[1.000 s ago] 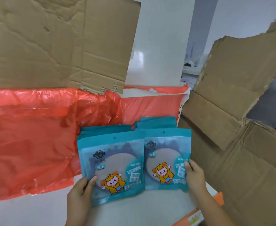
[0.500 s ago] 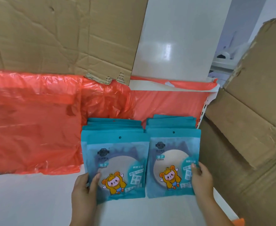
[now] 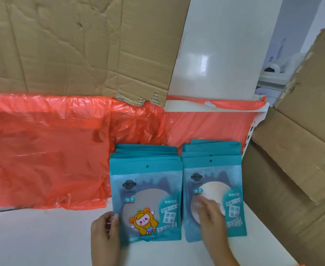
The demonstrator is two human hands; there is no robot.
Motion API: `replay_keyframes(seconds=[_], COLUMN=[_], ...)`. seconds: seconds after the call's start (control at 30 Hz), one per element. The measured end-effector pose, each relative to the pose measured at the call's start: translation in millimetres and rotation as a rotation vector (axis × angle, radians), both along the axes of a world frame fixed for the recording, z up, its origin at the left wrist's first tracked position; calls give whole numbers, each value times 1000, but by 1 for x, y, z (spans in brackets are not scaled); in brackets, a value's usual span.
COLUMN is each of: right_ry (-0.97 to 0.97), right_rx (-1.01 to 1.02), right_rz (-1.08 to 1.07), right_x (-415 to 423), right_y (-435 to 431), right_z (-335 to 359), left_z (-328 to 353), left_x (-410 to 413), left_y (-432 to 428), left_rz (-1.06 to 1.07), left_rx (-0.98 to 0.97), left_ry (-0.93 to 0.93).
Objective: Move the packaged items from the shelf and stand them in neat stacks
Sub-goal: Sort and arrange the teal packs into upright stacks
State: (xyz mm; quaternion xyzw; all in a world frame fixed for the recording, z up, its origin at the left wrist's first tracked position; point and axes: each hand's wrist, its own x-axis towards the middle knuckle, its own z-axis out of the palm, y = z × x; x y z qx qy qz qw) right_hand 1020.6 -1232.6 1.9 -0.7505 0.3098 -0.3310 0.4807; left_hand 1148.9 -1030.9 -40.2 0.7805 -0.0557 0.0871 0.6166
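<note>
Two stacks of teal mirror packets stand upright side by side on the white shelf [image 3: 42,237], leaning back toward the red plastic. The left stack [image 3: 146,196] shows a yellow cartoon figure on its front packet. My left hand [image 3: 105,235] holds that front packet at its lower left edge, thumb on the face. The right stack [image 3: 213,189] stands just beside it. My right hand [image 3: 213,219] lies across the front of the right stack's first packet with fingers straight, slightly blurred, covering its cartoon figure.
Red plastic sheeting [image 3: 42,150] hangs behind the stacks. Flattened cardboard [image 3: 71,45] covers the upper left, and more cardboard [image 3: 295,169] closes off the right side. A white upright panel [image 3: 221,50] rises behind.
My right hand has moved from the right stack's right edge onto the face of its front packet. The left hand keeps its hold. The view has shifted closer and rightward.
</note>
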Motion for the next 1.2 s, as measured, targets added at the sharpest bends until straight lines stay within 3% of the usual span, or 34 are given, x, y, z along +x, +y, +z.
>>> replay_keyframes(seconds=[0.07, 0.17, 0.5, 1.03, 1.2], right_ry=[143, 252, 184, 210, 191], right_rx=[82, 194, 186, 223, 138], right_rz=[196, 239, 158, 255, 282], right_x=[16, 34, 45, 31, 23], right_y=[17, 32, 45, 41, 39], right_z=[-3, -7, 3, 3, 9], left_z=[0, 2, -6, 3, 12], left_x=[0, 3, 14, -1, -21], left_y=[3, 7, 8, 15, 15], left_rz=[-25, -43, -26, -44, -18], left_rx=[-8, -46, -82, 25, 7], left_ry=[-2, 22, 73, 84, 97])
